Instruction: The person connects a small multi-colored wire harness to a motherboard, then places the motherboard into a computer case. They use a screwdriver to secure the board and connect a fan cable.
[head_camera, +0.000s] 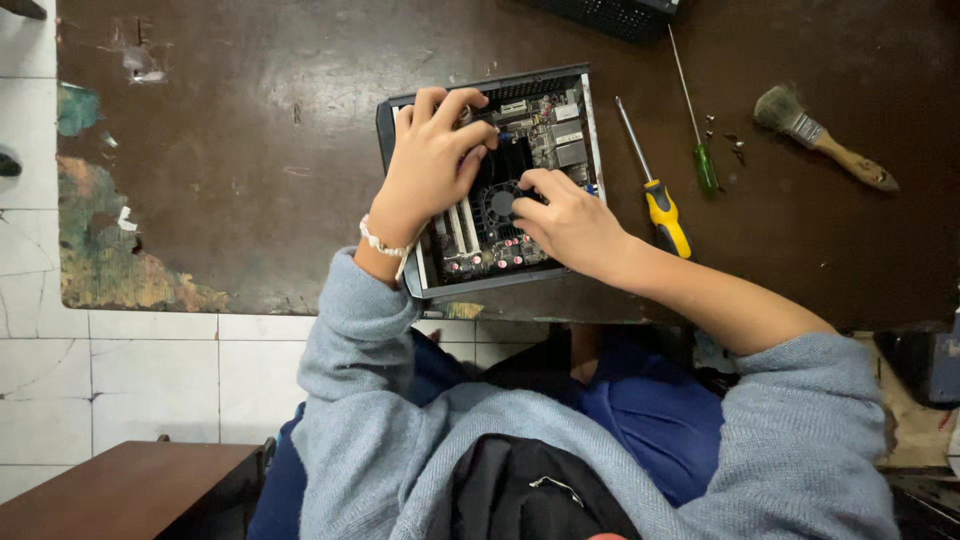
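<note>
- left hand (432, 150) sits curled over the far-left corner of the open computer case (490, 180), fingers bent down onto the board edge; looks like it's pressing or steadying, not pinching anything I can make out
- right hand (565, 222) comes in from the right, fingertips closed narrow around the black cooling fan (503, 203) in the middle of the board; can't tell if it's actually lifting it or just gripping
- the case lies flat near the front edge of the dark wooden table (250, 150), lid off, white slots (462, 228) just left of the fan
- for this bit I'd say keep the left hand planted so the case doesn't skid; wiggle the fan gently and straight, since the slots and small parts crowd it on every side
- just right of the case: a yellow-handled screwdriver (655, 195), then a thin green-handled screwdriver (698, 130), a few loose screws (728, 140), and a paintbrush (825, 135) further out; elbows could sweep those
- the left half of the table has room; the front edge is close, so the case has little slack toward the lap
</note>
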